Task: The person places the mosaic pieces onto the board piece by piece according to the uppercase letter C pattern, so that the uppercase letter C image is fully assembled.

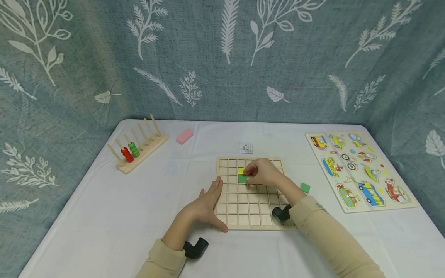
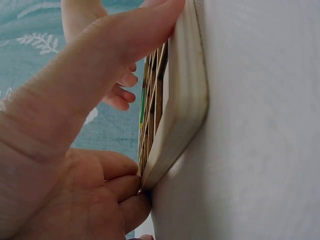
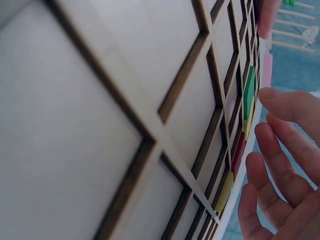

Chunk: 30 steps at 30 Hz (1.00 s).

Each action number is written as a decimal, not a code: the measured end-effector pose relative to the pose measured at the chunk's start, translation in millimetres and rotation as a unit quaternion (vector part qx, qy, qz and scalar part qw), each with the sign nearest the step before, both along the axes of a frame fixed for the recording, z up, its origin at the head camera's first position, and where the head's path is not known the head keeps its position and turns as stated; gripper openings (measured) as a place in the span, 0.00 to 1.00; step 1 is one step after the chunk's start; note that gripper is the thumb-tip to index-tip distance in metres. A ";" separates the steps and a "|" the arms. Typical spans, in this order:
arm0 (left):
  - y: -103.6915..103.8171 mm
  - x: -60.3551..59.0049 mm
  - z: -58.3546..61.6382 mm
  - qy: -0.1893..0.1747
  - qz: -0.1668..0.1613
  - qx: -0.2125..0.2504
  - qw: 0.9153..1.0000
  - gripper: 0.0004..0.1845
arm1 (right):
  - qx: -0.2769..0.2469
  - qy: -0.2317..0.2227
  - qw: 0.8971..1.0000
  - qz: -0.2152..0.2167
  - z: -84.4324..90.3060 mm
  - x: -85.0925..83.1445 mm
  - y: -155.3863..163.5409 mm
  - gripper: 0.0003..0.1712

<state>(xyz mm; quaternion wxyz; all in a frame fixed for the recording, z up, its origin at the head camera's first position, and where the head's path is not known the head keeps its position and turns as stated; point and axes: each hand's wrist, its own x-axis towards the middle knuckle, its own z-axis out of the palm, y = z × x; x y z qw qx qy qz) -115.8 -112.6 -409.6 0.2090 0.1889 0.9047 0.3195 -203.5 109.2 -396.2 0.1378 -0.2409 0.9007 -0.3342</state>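
Note:
A wooden grid board [image 1: 243, 208] lies on the table. My left hand [image 1: 206, 204] spreads at its near left corner, thumb on the front edge and fingertips along the left side. Over the board's far half is my right hand [image 1: 265, 172], its fingers loosely bent right beside a green tile [image 1: 242, 179] and a yellow tile [image 1: 241, 170]. In the right wrist view the thumb is close to the green tile [image 3: 248, 92], and nothing shows between the fingers. A red tile [image 3: 238, 152] and another yellow tile [image 3: 224, 192] sit in the grid there, hidden behind the hand in the head view.
One loose green tile [image 1: 305, 188] lies right of the board. Beyond the board is a small patterned card [image 1: 245, 148]. A vehicle puzzle board [image 1: 361, 170] lies to the right. At the far left are a peg rack [image 1: 146, 154] with red and green beads and a pink block [image 1: 184, 136].

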 end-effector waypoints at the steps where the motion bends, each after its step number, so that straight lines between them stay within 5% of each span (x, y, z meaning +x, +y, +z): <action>1: 0.1 0.0 0.0 0.001 0.000 0.000 1.000 0.71 | -0.003 -0.001 1.000 -0.001 0.3 0.2 0.7 0.14; 30: 0.9 -0.1 -3.3 0.011 0.003 0.001 1.000 0.71 | -0.047 0.002 0.998 -0.040 5.9 12.9 40.9 0.16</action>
